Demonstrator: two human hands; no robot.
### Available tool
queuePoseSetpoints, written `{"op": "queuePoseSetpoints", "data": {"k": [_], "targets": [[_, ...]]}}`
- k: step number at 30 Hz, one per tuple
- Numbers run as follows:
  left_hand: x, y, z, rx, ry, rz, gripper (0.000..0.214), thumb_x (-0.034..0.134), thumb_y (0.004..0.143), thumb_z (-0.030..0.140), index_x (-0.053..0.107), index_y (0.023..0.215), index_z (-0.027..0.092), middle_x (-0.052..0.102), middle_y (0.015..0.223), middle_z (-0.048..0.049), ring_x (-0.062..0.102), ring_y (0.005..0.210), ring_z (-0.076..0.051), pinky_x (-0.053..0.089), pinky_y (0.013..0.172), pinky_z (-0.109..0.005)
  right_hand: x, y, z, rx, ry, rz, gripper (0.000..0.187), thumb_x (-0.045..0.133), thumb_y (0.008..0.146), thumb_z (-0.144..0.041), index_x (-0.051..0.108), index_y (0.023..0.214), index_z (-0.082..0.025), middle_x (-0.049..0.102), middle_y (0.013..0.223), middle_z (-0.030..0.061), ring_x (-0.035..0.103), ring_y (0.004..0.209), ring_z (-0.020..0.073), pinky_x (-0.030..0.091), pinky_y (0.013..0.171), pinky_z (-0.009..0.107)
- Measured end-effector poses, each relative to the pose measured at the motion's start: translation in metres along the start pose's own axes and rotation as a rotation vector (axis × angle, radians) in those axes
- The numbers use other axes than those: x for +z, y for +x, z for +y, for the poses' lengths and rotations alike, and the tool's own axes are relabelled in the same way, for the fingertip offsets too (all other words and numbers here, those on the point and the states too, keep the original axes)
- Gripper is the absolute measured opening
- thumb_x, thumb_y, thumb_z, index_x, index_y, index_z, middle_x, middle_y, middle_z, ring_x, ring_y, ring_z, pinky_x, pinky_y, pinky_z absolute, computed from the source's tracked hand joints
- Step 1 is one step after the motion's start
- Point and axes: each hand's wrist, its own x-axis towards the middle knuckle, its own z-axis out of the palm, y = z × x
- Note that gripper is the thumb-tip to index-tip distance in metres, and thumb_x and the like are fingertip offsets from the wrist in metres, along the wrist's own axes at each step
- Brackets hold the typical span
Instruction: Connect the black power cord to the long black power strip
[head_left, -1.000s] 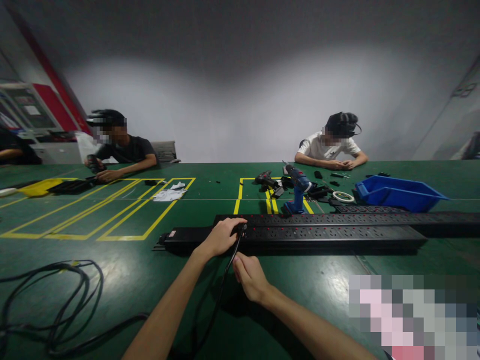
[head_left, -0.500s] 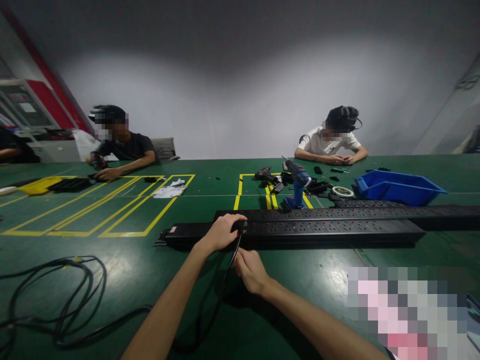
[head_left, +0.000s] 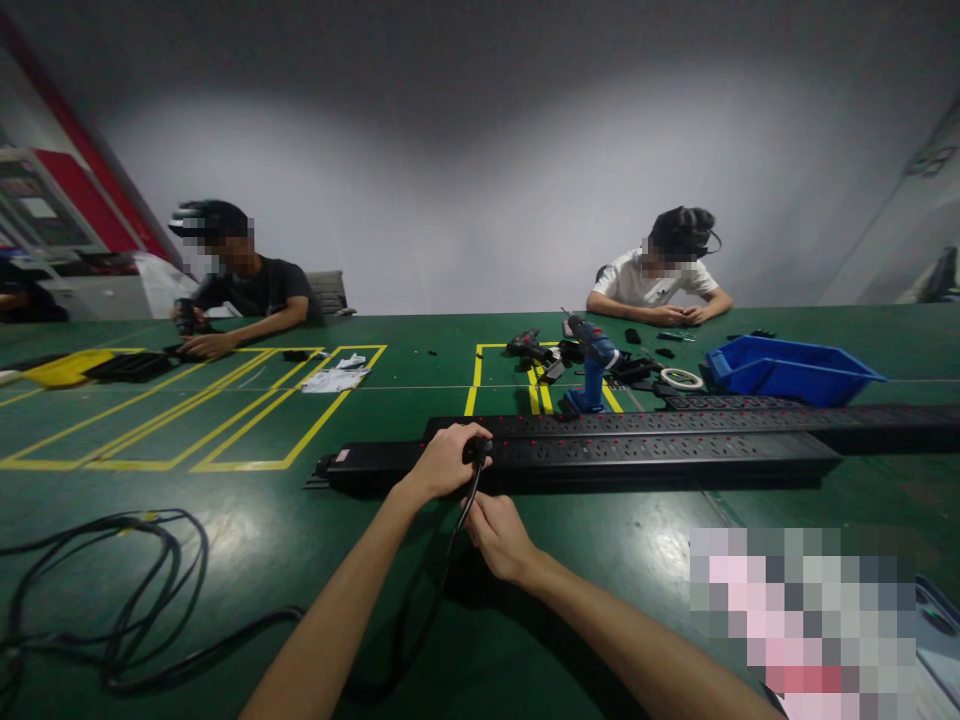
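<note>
Cable [head_left: 459, 525], limp and light, is running through the right hand's [head_left: 501, 537] pinching fingers; left hand [head_left: 444, 463] is gripping its rigid plug [head_left: 477, 449] against the stiff power strip [head_left: 600, 462].

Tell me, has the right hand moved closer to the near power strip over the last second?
Yes. The right hand crept up the black cord toward the near power strip, narrowing the gap.

wall [head_left: 480, 180]: grey, bare | table [head_left: 247, 530]: green (yellow tape lines) | light: dim overhead

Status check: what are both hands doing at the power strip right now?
Left hand grips plug at near power strip. Right hand pinches black cable just below. Second strip lies behind; nothing blocking.
</note>
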Motion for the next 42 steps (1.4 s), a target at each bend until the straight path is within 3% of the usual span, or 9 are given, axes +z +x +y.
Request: {"op": "queuePoseSetpoints", "data": {"k": [9, 20, 24, 30, 36, 42], "targets": [[0.022, -0.004, 0.003, -0.034, 0.038, 0.181, 0.032, 0.066, 0.079, 0.031, 0.06, 0.11, 0.025, 0.066, 0.108, -0.0031, 0.057, 0.104, -0.022, 0.041, 0.099, -0.04, 0.0, 0.001, 0.001, -0.021, -0.017, -0.019, 0.043, 0.032, 0.101, -0.035, 0.051, 0.066, -0.02, 0.053, 0.056, -0.0001, 0.046, 0.051, 0.0118, 0.031, 0.056, 0.024], [0.032, -0.006, -0.004, -0.024, 0.081, 0.265, 0.037, 0.067, 0.08, 0.043, 0.061, 0.112, 0.026, 0.065, 0.105, -0.0035, 0.057, 0.099, -0.023, 0.045, 0.095, -0.04, 0.001, 0.002, 0.003, -0.011, 0.004, -0.002, 0.043, 0.031, 0.101, -0.036, 0.05, 0.066, -0.02, 0.051, 0.053, -0.0022, 0.045, 0.049, 0.0107, 0.031, 0.054, 0.023], [0.032, -0.005, -0.003, -0.022, 0.115, 0.28, 0.037, 0.065, 0.082, 0.046, 0.062, 0.112, 0.024, 0.066, 0.109, -0.0053, 0.056, 0.107, -0.024, 0.043, 0.097, -0.042, 0.002, 0.003, 0.003, 0.021, 0.1, 0.076, 0.043, 0.032, 0.101, -0.037, 0.049, 0.065, -0.02, 0.048, 0.051, -0.0033, 0.045, 0.048, 0.0106, 0.032, 0.053, 0.022], [0.032, -0.005, -0.003, -0.013, 0.203, 0.247, 0.046, 0.06, 0.084, 0.05, 0.06, 0.122, 0.023, 0.063, 0.126, -0.0074, 0.047, 0.123, -0.028, 0.038, 0.104, -0.045, -0.002, 0.005, 0.004, 0.033, 0.132, 0.294, 0.045, 0.034, 0.099, -0.04, 0.045, 0.061, -0.02, 0.045, 0.051, -0.0033, 0.041, 0.049, 0.0106, 0.03, 0.052, 0.024], [0.033, -0.007, -0.01, 0.0, 0.273, 0.16, 0.047, 0.061, 0.083, 0.034, 0.057, 0.128, 0.023, 0.057, 0.136, -0.0057, 0.042, 0.129, -0.027, 0.035, 0.107, -0.044, -0.029, 0.029, -0.011, -0.072, 0.042, 0.413, 0.042, 0.034, 0.099, -0.041, 0.047, 0.064, -0.02, 0.047, 0.057, -0.003, 0.043, 0.053, 0.0112, 0.032, 0.055, 0.023], [0.035, -0.004, -0.01, -0.048, 0.324, 0.133, 0.042, 0.059, 0.083, 0.033, 0.058, 0.124, 0.024, 0.058, 0.134, -0.0062, 0.042, 0.13, -0.027, 0.035, 0.106, -0.043, -0.055, 0.082, -0.026, -0.038, -0.256, 0.473, 0.03, 0.037, 0.097, -0.037, 0.057, 0.081, -0.021, 0.062, 0.076, 0.0001, 0.056, 0.071, 0.0148, 0.037, 0.065, 0.024]]}}
